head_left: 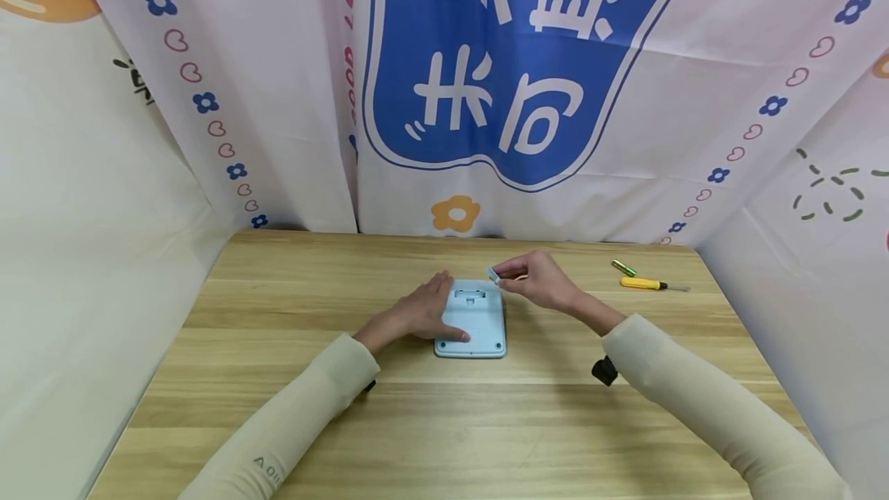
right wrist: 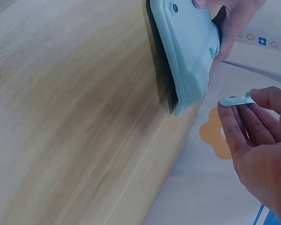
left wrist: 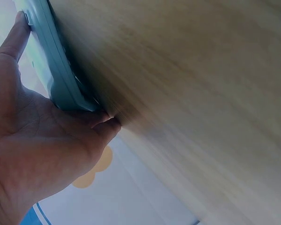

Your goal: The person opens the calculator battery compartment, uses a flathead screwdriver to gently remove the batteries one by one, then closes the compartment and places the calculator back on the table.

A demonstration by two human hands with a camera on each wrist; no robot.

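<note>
A light blue calculator-like device lies face down on the table, its battery compartment uncovered near the far end. My left hand holds it along the left side, thumb on the back and fingers against the edge; the left wrist view shows the fingertips by the tabletop. Just beyond its far right corner, my right hand pinches a small light blue battery cover between thumb and fingers. The cover is apart from the device. Whether a battery sits in the compartment is too small to tell.
To the right lie a green battery and a yellow-handled screwdriver, its tip pointing right. The wooden table ends at a printed cloth behind, with cloth on both sides too.
</note>
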